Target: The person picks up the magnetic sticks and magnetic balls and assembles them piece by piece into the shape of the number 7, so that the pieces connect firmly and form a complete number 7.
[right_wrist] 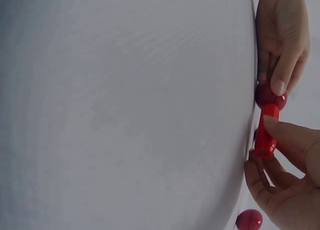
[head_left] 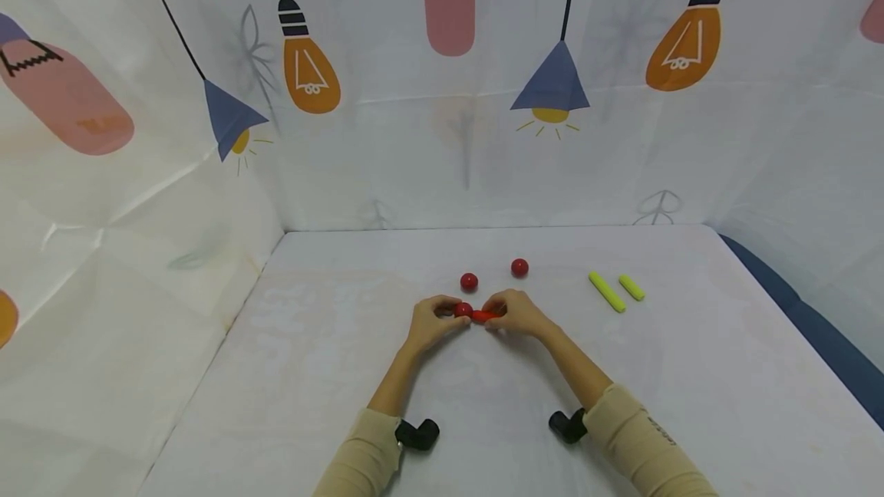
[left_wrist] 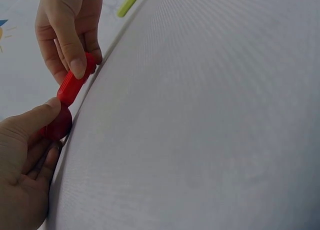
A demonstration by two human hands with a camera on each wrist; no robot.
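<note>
Between thumb and fingers, my left hand (head_left: pixel 430 322) pinches a glossy dark red ball (head_left: pixel 463 310) low over the white table. A short bright red rod (head_left: pixel 485 317) is gripped by my right hand (head_left: pixel 516 313), thumb on one side and fingertips on the other. In the left wrist view the rod (left_wrist: pixel 73 87) meets the ball (left_wrist: pixel 61 124) end-on. The right wrist view shows the rod (right_wrist: pixel 267 132) in line with the ball (right_wrist: pixel 266 94), its free end facing the camera. Fingers cover part of both pieces.
Two more dark red balls (head_left: pixel 469 282) (head_left: pixel 519 268) lie just beyond the hands. A longer yellow-green rod (head_left: pixel 608 292) and a shorter yellow-green rod (head_left: pixel 631 287) lie to the right. Printed white sheeting (head_left: pixel 414 159) stands behind the white table (head_left: pixel 311 374).
</note>
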